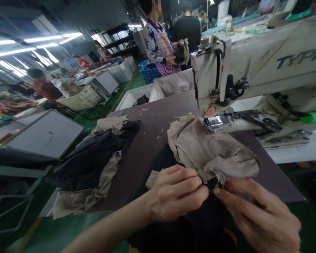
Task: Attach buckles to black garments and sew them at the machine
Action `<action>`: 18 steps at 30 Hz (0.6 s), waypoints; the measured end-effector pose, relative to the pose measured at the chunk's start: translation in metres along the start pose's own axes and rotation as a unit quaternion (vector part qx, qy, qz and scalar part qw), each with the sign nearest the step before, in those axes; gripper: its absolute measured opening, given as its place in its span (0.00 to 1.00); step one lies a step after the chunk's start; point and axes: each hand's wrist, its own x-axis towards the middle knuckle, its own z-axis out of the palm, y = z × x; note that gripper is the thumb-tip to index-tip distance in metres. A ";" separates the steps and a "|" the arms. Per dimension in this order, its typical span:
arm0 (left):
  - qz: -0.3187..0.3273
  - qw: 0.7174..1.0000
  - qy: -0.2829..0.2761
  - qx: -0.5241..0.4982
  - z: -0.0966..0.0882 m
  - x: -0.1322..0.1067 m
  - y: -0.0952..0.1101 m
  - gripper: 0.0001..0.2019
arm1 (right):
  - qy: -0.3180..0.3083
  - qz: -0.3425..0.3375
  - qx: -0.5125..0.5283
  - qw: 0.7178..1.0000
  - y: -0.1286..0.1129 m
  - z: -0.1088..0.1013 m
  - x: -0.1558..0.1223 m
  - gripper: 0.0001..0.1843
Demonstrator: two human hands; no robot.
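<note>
While the left grip [177, 191] and right grip [263, 211] pinch its gathered edge between them, the black-and-beige cloth piece [197, 140] lies partly on the desk [150, 133]. Judged light, soft and limp; best held at that edge. Count: one held piece, one similar bundle [94, 158] left of the grips, one sewing machine [252, 59] beyond the right grip.

left grip [179, 192]: fingers curled, pinching | right grip [263, 212]: fingers straighter, pinching (the two nearly touching)

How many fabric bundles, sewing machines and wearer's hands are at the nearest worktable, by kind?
Black-and-beige fabric bundles: 2 (left bundle, held bundle)
Sewing machine: 1
Wearer's hands: 2 (left hand, right hand)
Total: 5
</note>
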 end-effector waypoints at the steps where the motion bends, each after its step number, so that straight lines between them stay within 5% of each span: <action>1: 0.014 1.000 0.006 0.016 0.000 0.000 0.000 0.06 | -0.004 -0.003 -0.003 1.000 0.000 0.000 0.000 0.17; 11: 0.034 0.998 0.031 0.052 -0.001 0.003 0.000 0.04 | 0.009 -0.049 -0.026 0.998 0.004 -0.005 0.002 0.15; 18: -0.051 0.996 0.062 -0.031 0.011 -0.009 0.003 0.10 | 0.002 -0.064 -0.038 0.997 0.001 -0.006 0.008 0.16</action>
